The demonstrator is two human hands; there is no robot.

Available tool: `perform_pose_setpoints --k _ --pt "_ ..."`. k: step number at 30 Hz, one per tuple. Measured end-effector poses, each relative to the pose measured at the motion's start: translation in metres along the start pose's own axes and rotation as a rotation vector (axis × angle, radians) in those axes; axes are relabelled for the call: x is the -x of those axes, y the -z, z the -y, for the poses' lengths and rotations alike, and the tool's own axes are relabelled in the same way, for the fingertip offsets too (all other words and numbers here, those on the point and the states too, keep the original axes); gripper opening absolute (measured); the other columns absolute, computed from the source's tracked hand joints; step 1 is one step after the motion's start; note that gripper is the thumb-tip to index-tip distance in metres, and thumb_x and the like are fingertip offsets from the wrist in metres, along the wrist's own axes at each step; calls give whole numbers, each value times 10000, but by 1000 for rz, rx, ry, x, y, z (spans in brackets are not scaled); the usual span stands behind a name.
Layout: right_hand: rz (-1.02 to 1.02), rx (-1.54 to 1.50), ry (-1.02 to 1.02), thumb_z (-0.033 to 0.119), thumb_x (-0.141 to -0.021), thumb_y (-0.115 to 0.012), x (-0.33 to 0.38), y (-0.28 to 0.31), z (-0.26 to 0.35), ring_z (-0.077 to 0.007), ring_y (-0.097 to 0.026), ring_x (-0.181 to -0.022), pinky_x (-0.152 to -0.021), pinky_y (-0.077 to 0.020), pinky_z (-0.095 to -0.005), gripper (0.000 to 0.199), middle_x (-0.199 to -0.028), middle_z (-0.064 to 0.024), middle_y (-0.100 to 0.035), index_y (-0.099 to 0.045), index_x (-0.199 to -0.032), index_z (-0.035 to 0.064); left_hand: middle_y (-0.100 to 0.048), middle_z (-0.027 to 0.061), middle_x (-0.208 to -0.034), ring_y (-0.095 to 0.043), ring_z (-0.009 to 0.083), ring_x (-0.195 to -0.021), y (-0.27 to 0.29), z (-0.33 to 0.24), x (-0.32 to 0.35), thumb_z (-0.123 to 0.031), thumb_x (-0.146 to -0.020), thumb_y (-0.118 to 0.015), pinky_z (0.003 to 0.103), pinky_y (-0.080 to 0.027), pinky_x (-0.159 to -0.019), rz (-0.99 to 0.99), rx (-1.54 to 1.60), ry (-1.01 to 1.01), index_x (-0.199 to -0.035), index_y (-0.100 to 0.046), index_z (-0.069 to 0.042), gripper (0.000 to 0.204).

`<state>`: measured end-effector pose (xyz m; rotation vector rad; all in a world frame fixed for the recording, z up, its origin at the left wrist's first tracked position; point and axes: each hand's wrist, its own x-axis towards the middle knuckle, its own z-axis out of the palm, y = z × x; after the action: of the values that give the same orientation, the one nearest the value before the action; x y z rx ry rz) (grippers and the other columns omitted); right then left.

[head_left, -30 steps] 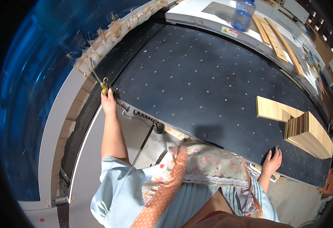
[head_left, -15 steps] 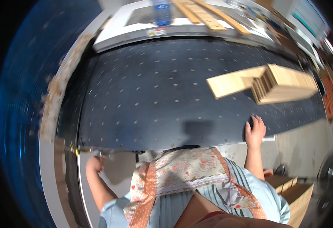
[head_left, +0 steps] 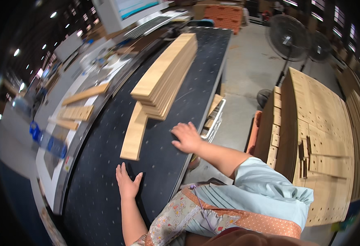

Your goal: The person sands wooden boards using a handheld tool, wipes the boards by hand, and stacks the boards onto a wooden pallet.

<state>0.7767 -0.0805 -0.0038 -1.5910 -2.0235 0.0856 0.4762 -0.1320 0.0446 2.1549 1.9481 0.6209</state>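
Both hands now lie flat: left hand (head_left: 127, 184) at six o'clock of the loose slat (head_left: 134, 131), right hand (head_left: 186, 137) at five o'clock of the stack (head_left: 165, 78), fingers spread, gripping nothing; a careless nudge could topple it.

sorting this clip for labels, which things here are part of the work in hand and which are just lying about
In hand:
left hand flat on the black perforated table
right hand on the table beside the stack of wooden slats
single slat lying against the stack

Lying about:
loose boards on the far bench
standing fans
stacked drilled panels
monitor
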Motion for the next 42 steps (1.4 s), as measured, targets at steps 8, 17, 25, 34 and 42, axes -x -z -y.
perform_pose_setpoints --k 8,17,25,34,42 --pt "3 -23 18 357 -781 -579 2 -2 1 -252 -371 -1227 -1041 -224 -509 467 -1206 -71 -492 -521 -1166 100 -282 201 -1393 -246 364 -1299 -55 -15 -77 -400 -753 -657 493 -260 -1027 -28 -242 70 -1325 -353 -82 722" --pt "-15 -54 7 356 -800 -570 4 -4 -1 -244 -359 -1239 -1059 -206 -492 451 -1220 -62 -489 -521 -1168 100 -347 187 -1331 -322 357 -1237 -32 16 -50 -258 -739 -674 456 -302 -1000 -51 -178 32 -1258 -419 -72 607" --pt "-9 -54 -8 337 -777 -586 3 1 3 -242 -371 -1225 -1055 -207 -493 429 -1193 -48 -504 -546 -1136 105 -271 171 -1397 -255 390 -1277 32 139 120 -331 -703 -597 432 -238 -1062 -64 -106 -27 -1306 -374 -59 698" --pt "-12 47 35 342 -763 -603 -1 2 8 -262 -404 -1200 -1019 -260 -505 434 -1220 -66 -496 -549 -1123 105 -339 206 -1357 -262 379 -1290 53 134 176 -77 -557 -764 446 -261 -1053 -223 -53 181 -1246 -418 -56 771" --pt "110 -38 352 280 -702 -692 -21 -11 71 -311 -402 -1198 -953 -332 -498 531 -1218 -114 -482 -511 -1159 81 -383 204 -1326 -324 379 -1244 59 129 176 -176 -551 -794 432 -277 -1036 -227 25 255 -1195 -475 -33 733"
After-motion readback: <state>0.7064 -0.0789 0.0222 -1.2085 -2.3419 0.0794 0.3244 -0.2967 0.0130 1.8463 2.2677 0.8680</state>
